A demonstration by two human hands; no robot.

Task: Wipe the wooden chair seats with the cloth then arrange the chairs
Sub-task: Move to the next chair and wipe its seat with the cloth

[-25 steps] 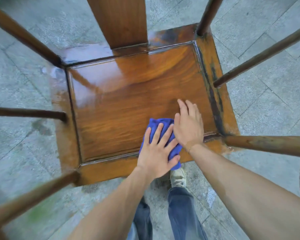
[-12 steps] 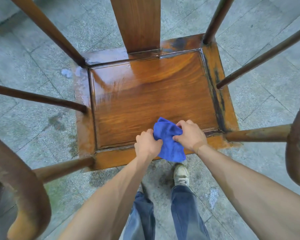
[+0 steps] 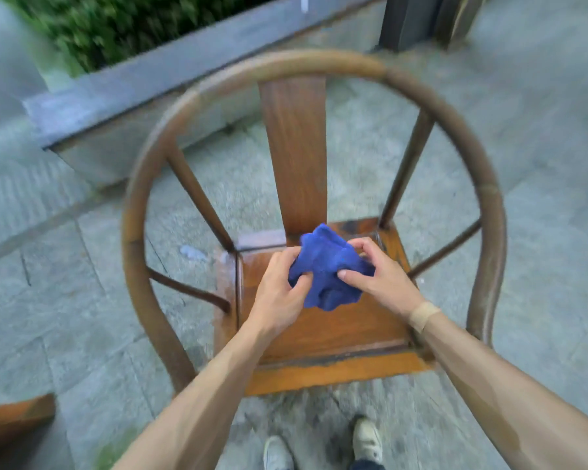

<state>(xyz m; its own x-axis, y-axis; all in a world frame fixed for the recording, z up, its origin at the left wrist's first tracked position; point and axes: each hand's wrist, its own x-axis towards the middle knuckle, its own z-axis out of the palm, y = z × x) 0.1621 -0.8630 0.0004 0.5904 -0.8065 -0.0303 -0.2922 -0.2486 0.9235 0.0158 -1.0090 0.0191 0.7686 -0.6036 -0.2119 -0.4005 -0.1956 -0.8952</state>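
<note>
A wooden armchair with a round hooped back rail [image 3: 313, 62] stands before me on stone paving. Its glossy seat [image 3: 336, 337] shows wet streaks. Above the seat I hold a bunched blue cloth [image 3: 330, 266] in both hands. My left hand [image 3: 279, 290] grips its left side with curled fingers. My right hand [image 3: 377, 276] pinches its right side, thumb on the front. The cloth is lifted clear of the seat.
A grey stone planter wall [image 3: 143, 86] with green shrubs [image 3: 116, 25] runs behind the chair at upper left. A dark post [image 3: 404, 22] stands at upper right. The corner of another wooden piece [image 3: 11, 418] shows at lower left. My shoes [image 3: 367, 439] are just before the seat.
Both hands went from pressing the cloth flat on the seat to gathering it and lifting it off. The view rose and tilted up, so the whole chair back is seen.
</note>
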